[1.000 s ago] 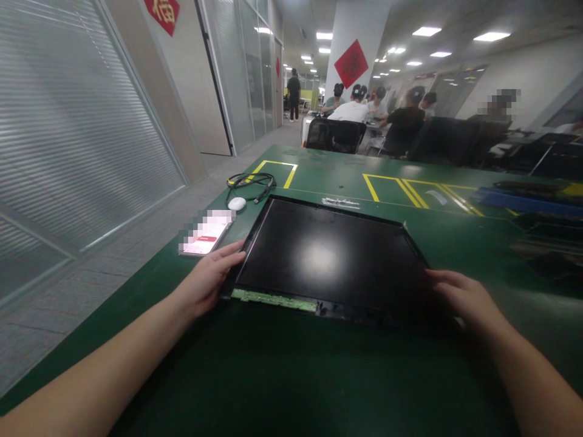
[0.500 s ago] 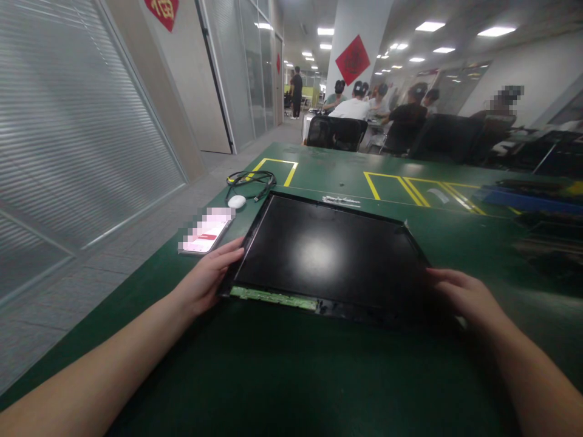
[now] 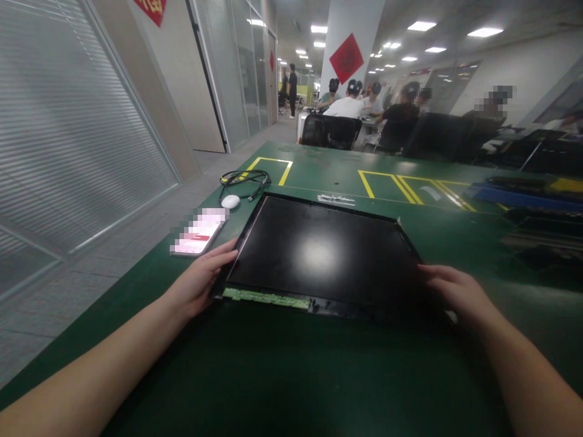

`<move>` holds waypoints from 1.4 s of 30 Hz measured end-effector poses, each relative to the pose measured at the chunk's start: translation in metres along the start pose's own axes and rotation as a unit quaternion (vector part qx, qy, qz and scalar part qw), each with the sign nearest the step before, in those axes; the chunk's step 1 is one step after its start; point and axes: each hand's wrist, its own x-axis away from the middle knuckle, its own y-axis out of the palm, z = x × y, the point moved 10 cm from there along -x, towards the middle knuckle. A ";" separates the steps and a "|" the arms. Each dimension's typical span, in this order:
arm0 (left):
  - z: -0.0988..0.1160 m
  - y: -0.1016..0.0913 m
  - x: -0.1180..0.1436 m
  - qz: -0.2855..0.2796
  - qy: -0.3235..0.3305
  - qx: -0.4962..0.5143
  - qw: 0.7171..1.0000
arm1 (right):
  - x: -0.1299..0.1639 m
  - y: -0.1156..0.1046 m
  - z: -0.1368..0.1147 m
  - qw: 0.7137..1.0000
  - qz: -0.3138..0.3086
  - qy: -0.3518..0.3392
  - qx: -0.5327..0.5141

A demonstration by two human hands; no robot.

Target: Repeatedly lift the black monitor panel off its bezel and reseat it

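A black flat display panel (image 3: 319,255) lies on the green table (image 3: 282,376) in front of me, with a narrow green circuit strip (image 3: 266,297) exposed along its near edge. My left hand (image 3: 200,276) grips the panel's near left edge, fingers on the frame. My right hand (image 3: 450,291) holds the near right edge, fingers curled over the frame. The panel's surface reflects a ceiling light.
A phone (image 3: 195,237) with a lit screen lies left of the panel. Behind it are a white round device (image 3: 230,201) and a coiled black cable (image 3: 243,179). Yellow tape outlines (image 3: 401,185) mark the table. Dark parts (image 3: 537,237) lie at right. Several people sit beyond black chairs (image 3: 330,130).
The view has shifted slightly right and down. Both hands stay on the panel's near corners, and the panel looks much as before.
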 end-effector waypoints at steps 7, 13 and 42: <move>-0.002 -0.007 0.001 0.043 -0.015 -0.021 0.999 | -0.001 0.001 0.002 1.000 -0.002 0.000 -0.004; -0.004 -0.011 -0.001 0.051 -0.012 -0.059 0.997 | 0.001 0.004 0.002 1.000 -0.005 0.013 -0.005; 0.000 -0.007 0.002 0.066 -0.001 -0.079 0.995 | 0.003 0.005 0.000 1.000 -0.001 0.015 -0.002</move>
